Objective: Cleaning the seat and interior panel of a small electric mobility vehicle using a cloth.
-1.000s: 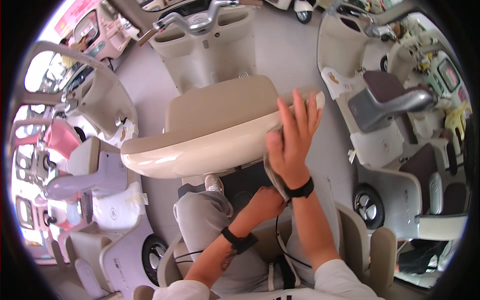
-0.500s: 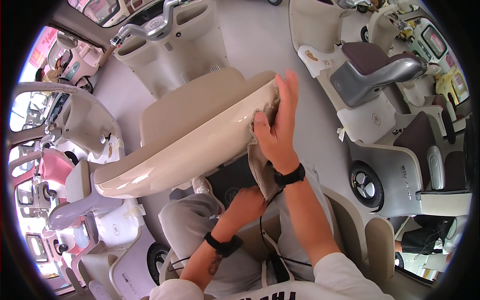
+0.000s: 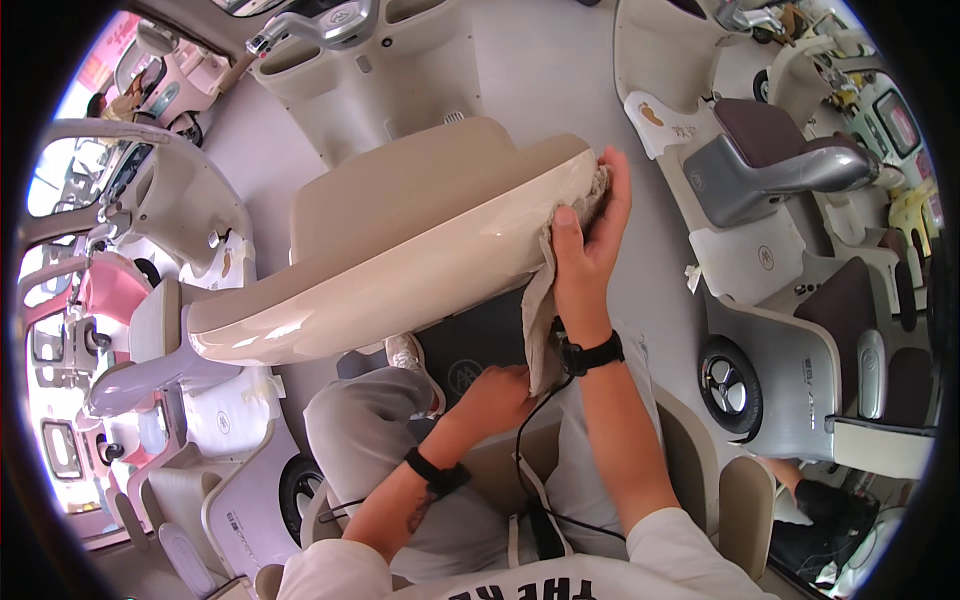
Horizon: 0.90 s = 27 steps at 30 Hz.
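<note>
A long beige seat part (image 3: 400, 275), with a tan padded top and a glossy side, slants across the middle of the head view. Around its right end my right hand (image 3: 592, 240) presses a bunched grey-brown cloth (image 3: 540, 325), thumb on the glossy side and fingers behind the end. The cloth hangs from that hand down past the wrist. At its lower end my left hand (image 3: 488, 395) is closed on the cloth, above my lap; some of its fingers are hidden. Both wrists wear black bands.
Ahead stands a beige scooter front with a handlebar (image 3: 345, 25). A grey scooter with a dark seat (image 3: 755, 130) and a wheel (image 3: 730, 388) is at right. More scooters, one lilac (image 3: 255, 530), line the left. A black cable (image 3: 520, 450) runs over my lap. Part of another person (image 3: 830, 520) shows at lower right.
The view has shifted, so the seat part's right end and my right hand appear farther right. Both hands keep hold of the cloth, and the right stays at the part's end.
</note>
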Available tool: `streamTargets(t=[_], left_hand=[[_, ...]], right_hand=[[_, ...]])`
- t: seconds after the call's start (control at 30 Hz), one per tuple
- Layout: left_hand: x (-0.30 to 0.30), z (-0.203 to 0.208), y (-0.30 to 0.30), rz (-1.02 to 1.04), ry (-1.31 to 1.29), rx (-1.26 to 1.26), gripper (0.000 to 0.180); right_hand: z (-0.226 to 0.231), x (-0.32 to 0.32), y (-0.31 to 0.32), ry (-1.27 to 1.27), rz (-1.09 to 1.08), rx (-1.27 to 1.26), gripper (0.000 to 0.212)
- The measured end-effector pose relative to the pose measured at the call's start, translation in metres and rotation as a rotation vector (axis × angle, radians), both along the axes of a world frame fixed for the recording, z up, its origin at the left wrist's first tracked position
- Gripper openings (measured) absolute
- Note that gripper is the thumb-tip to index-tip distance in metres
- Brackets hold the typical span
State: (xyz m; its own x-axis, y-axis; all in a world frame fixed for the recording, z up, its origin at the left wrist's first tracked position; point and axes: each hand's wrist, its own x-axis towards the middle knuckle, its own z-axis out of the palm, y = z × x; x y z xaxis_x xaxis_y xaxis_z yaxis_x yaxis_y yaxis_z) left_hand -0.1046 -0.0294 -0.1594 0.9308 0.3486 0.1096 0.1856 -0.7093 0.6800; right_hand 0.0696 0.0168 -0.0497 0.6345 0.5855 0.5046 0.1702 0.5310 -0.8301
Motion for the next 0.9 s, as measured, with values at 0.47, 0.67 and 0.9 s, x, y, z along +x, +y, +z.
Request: streamTargets(t=[0.47, 0.67, 0.9], left_hand=[[-0.046, -0.025, 0.010, 0.161, 0.071, -0.041, 0.027], [-0.032, -0.035, 0.004, 0.217, -0.271, -0.144, 0.023], [-0.026, -0.029, 0.012, 0.181, -0.075, -0.095, 0.025]], right_hand=[[0.009, -0.053, -0.002, -0.728, -0.319, 0.003, 0.046], [0.007, -0.086, -0.008, -0.804, -0.273, 0.106, 0.038], [0.020, -0.049, -0.011, -0.771, -0.153, 0.146, 0.034]])
